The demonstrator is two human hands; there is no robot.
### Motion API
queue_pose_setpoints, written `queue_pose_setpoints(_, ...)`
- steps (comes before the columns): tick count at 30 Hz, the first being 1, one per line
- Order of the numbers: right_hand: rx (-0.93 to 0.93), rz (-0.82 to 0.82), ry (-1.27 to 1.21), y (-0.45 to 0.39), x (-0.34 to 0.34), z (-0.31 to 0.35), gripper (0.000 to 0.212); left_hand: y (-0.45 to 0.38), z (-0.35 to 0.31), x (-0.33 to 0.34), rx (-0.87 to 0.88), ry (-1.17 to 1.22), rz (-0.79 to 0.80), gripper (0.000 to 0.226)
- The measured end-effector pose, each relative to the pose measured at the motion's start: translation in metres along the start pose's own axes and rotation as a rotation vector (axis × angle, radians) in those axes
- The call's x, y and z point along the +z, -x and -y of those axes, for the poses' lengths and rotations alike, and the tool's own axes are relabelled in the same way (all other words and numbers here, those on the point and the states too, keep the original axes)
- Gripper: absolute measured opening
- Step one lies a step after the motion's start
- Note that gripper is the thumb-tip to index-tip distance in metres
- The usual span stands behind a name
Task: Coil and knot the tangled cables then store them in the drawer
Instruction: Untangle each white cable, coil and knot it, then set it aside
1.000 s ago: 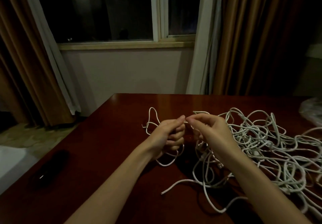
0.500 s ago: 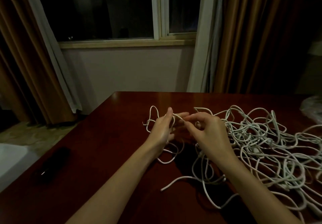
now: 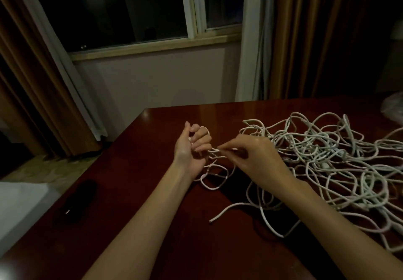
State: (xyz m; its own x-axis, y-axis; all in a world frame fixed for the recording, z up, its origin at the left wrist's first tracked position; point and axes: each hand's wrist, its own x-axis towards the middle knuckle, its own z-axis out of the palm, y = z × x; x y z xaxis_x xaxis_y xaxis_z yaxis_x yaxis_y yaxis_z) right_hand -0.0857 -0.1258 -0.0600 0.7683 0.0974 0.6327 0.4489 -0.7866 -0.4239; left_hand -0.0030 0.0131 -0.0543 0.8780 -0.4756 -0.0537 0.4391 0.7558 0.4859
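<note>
The left hand (image 3: 192,149) curls its fingers round a few loops of white cable (image 3: 214,171). Just beside it, the right hand (image 3: 250,160) pinches the same strand. The tangled heap (image 3: 327,160) (all white) sprawls beyond the right hand on the dark red surface (image 3: 152,225).

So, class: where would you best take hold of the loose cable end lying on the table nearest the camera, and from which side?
Pinch the loose cable end just behind its cut tip, coming from above: it lies flat on the bare table, clear of the tangled cables.
</note>
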Motion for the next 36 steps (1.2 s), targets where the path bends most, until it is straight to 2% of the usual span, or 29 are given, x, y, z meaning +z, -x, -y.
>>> queue_pose_setpoints(5, -0.028, 0.081, 0.097, -0.001, 0.003, 0.005, 0.012, 0.005, 0.005, 0.004, -0.017, -0.242, 0.064, 0.047)
queue_pose_setpoints(13, -0.053, 0.08, 0.085, -0.002, -0.005, 0.002, 0.009, 0.006, 0.006, 0.005, -0.01, -0.339, 0.017, 0.053)
queue_pose_setpoints(16, -0.125, 0.097, 0.037, -0.002, -0.004, 0.006, 0.014, 0.01, 0.015, 0.011, 0.011, -0.614, -0.004, 0.051)
queue_pose_setpoints(19, -0.096, 0.115, 0.015, -0.001, -0.002, 0.009, 0.014, 0.014, 0.028, 0.016, 0.045, -0.832, -0.019, 0.052)
queue_pose_setpoints(25, 0.088, 0.104, -0.02, -0.002, -0.005, 0.008, 0.031, 0.019, 0.032, 0.02, -0.001, -0.945, 0.012, 0.054)
queue_pose_setpoints(31, 0.079, 0.076, 0.033, -0.001, -0.003, 0.004, 0.04, 0.021, 0.041, 0.022, 0.068, -1.094, 0.058, 0.049)
queue_pose_setpoints(34, 0.084, 0.063, 0.003, 0.0, -0.002, 0.003, 0.038, 0.02, 0.038, 0.024, 0.032, -1.102, 0.114, 0.049)
queue_pose_setpoints(36, 0.101, 0.093, -0.105, -0.001, -0.005, 0.004, 0.031, 0.019, 0.032, 0.026, 0.002, -1.085, 0.132, 0.049)
